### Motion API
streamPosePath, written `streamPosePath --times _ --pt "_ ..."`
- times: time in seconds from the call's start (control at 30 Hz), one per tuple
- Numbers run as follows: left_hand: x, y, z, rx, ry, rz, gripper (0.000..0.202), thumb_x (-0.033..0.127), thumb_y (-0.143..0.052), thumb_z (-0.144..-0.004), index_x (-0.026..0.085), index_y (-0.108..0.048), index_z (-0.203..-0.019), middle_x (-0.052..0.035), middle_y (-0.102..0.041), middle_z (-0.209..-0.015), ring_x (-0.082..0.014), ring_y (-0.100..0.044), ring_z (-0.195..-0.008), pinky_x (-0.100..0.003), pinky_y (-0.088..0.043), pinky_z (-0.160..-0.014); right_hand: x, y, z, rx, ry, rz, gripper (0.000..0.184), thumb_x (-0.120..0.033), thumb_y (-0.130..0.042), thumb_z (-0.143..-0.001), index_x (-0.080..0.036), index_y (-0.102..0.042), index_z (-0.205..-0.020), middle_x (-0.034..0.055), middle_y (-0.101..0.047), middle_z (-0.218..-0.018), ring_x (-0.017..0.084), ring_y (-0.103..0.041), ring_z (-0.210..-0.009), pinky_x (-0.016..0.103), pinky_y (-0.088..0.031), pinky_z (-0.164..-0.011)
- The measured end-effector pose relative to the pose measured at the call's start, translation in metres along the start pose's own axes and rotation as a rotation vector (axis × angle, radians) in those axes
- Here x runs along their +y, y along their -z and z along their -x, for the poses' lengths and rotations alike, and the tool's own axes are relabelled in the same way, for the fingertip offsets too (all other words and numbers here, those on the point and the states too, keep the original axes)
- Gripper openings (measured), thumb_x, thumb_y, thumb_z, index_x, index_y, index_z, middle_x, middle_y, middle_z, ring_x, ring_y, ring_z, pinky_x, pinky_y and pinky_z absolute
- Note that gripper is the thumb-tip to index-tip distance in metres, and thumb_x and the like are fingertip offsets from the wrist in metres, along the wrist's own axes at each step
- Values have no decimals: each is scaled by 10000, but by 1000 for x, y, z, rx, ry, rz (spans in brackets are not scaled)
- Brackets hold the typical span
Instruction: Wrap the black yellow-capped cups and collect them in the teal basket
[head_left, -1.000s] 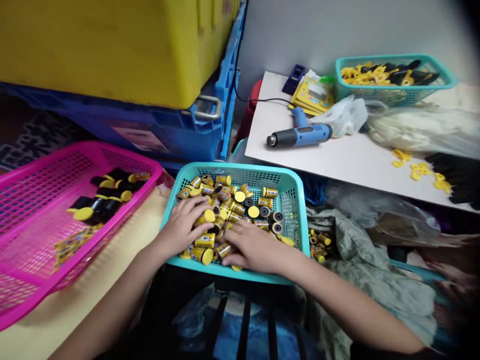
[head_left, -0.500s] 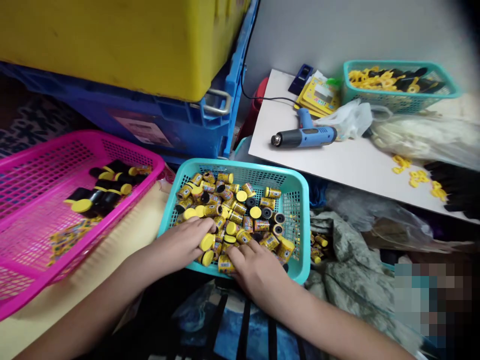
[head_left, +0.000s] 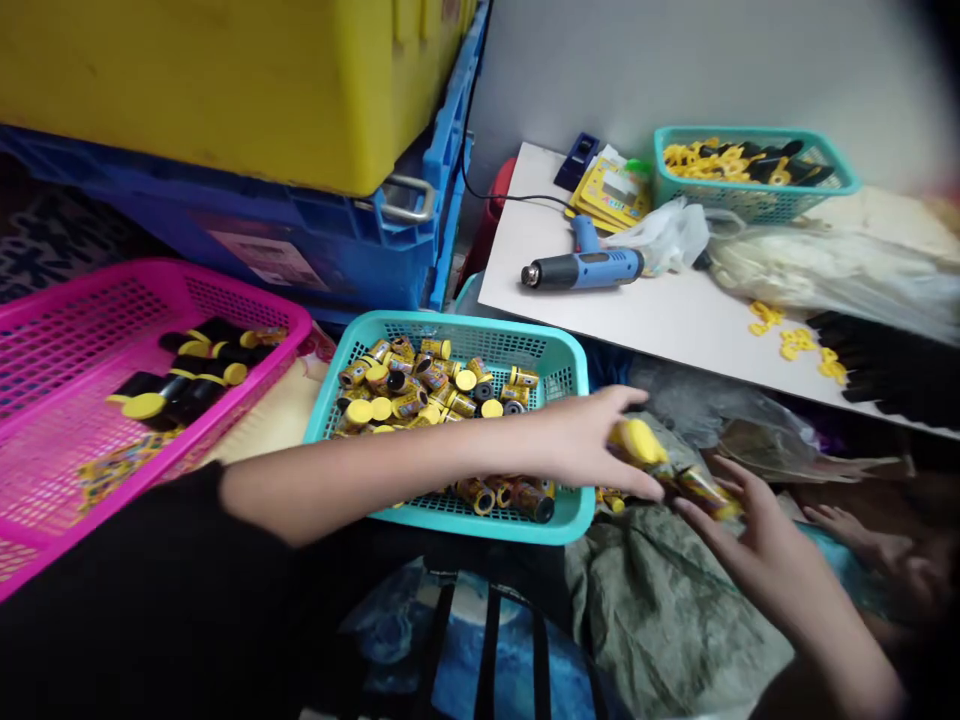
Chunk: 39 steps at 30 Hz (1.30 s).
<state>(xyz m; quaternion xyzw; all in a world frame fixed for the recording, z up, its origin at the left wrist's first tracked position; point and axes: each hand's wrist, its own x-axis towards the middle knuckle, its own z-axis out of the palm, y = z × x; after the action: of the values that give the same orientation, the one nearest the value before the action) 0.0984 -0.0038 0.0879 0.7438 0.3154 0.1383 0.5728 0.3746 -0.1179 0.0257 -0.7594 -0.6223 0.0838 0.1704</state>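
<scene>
A yellow-capped canister [head_left: 636, 442] is pinched in the grip of the left hand [head_left: 577, 445] above the cloth [head_left: 660, 610], beside a gold canister [head_left: 701, 491] touched by the right hand [head_left: 772, 550], its fingers [head_left: 739, 485] spread, past the teal basket [head_left: 581, 500].

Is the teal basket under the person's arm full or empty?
Partly full: yellow-capped canisters lie in the teal basket, with its mesh showing around them.

Left hand [head_left: 589, 440]: fingers around a yellow-capped canister [head_left: 637, 442].
Right hand [head_left: 757, 545]: touching a gold canister [head_left: 705, 492] just beside it.
Under left forearm: teal plastic basket [head_left: 450, 328] of more canisters.
</scene>
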Motion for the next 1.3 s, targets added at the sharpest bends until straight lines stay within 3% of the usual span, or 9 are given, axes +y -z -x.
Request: streamPosePath --times 0.1,0.2,0.3,0.43,0.67,0.87,1.03,1.17,1.3 --pt "23 0 -18 -149 -158 -201 582 263 -742 -716 153 -554 -1256 -133 -612 -1278 -262 -585 -1141 -337 -462 -915 -10 4 0 94 -36 22 858 -809 -432 -741 -137 -535 -1266 108 -583 -1107 182 -576 -882 280 -467 -728" --pt "11 20 20 -238 -94 -390 68 235 -633 -785 219 -692 -815 -44 -707 -847 -223 -653 -804 -364 -485 -797 -75 -12 -1 145 120 -155 503 -587 -433 -901 -160 -602 -1106 71 -587 -1057 98 -557 -878 225 -461 -789" --pt "-36 37 86 -118 278 -584 111 139 -636 -654 246 -666 -661 -16 -618 -649 -229 -601 -619 -407 -483 -695 -147 -51 -4 -135 491 -140 392 -488 -426 -946 -179 -660 -1005 72 -563 -1083 135 -499 -1041 302 -421 -945" --pt "-94 43 145 -19 352 -604 305 138 -724 -500 275 -692 -771 -34 -631 -783 -305 -618 -808 -421 -492 -708 -193 -100 -13 -518 533 92 476 -539 -560 -862 -104 -659 -1028 129 -480 -1225 270 -392 -1173 475 -352 -992" --pt "-93 39 149 165 325 -469 292 281 -412 -872 217 -585 -1099 -58 -660 -1016 -252 -636 -967 -367 -492 -840 -164 -84 -12 -486 500 -185 365 -296 -504 -923 -132 -488 -1249 94 -506 -1139 112 -450 -1019 271 -401 -921" --pt "-110 11 132 46 212 -639 131 217 -545 -780 198 -578 -905 -104 -657 -932 -305 -629 -925 -404 -496 -792 -186 -92 21 -474 650 137 341 -405 -608 -854 -130 -585 -1053 118 -542 -988 222 -382 -1043 388 -369 -916" --pt "-107 -19 108 55 307 -853 270 56 -373 -833 131 -582 -987 -186 -662 -1039 -323 -619 -1007 -440 -507 -829 -195 -97 22 -582 721 211 142 -178 -471 -899 -112 -590 -940 105 -548 -884 190 -403 -1022 412 -346 -977" --pt "-94 -19 100 78 369 -808 305 24 -355 -821 139 -581 -992 -179 -671 -1005 -326 -626 -1003 -436 -510 -802 -164 -60 16 -402 756 -158 210 -178 -432 -914 -174 -548 -1089 49 -555 -1010 109 -448 -1025 300 -370 -991" --pt "-88 3 110 197 382 -594 257 140 -497 -783 193 -547 -1030 -81 -666 -926 -289 -643 -918 -371 -491 -758 -95 -23 18 6 321 -466 293 -279 -532 -889 -157 -453 -1144 58 -524 -1142 77 -521 -1077 191 -446 -913"
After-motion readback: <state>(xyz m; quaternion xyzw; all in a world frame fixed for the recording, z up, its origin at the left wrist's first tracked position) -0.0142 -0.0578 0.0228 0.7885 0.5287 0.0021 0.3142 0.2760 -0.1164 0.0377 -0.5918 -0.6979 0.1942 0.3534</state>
